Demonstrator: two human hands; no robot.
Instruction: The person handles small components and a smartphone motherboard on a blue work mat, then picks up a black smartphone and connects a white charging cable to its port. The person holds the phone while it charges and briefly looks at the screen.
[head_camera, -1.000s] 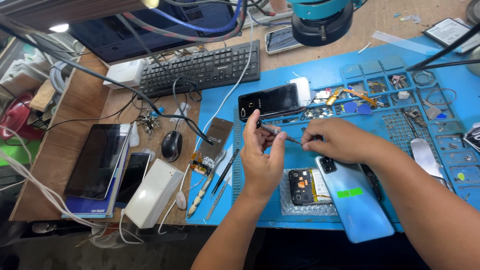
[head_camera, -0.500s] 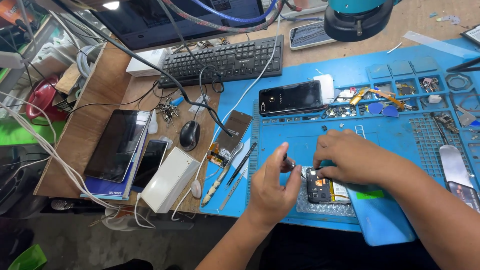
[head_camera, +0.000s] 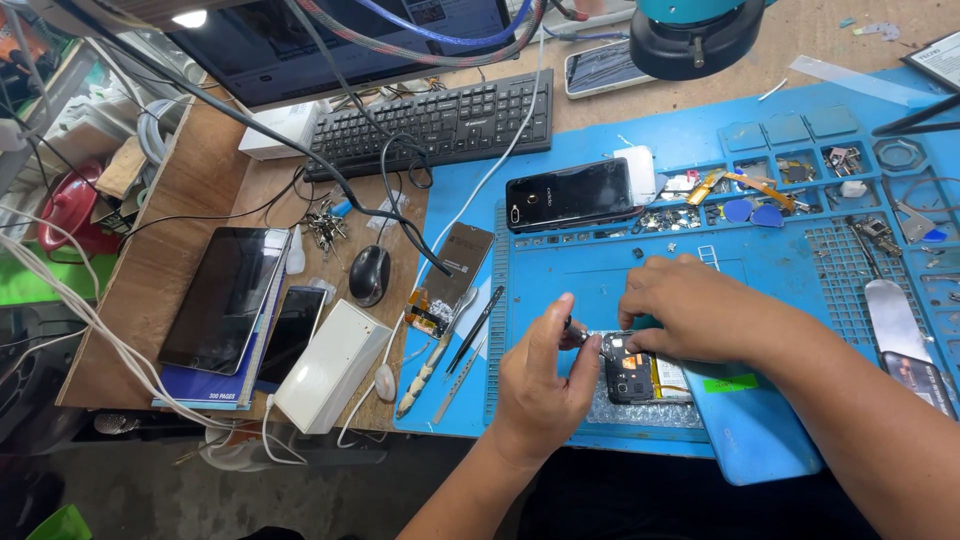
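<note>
My left hand (head_camera: 540, 385) pinches a small tool beside the opened phone (head_camera: 632, 367), which lies on the blue mat (head_camera: 600, 275); my right hand (head_camera: 690, 310) presses the phone steady.

Phone repair workshop, blue repair mat (head_camera: 600, 265), opened phones (head_camera: 568, 193), microscope (head_camera: 695, 35)

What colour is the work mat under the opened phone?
Blue. The work mat shows best in the head view.

Single head view, steep downward look, close over blue work mat (head_camera: 600, 275); keyboard (head_camera: 430, 125) beyond mat's far-left corner.
</note>
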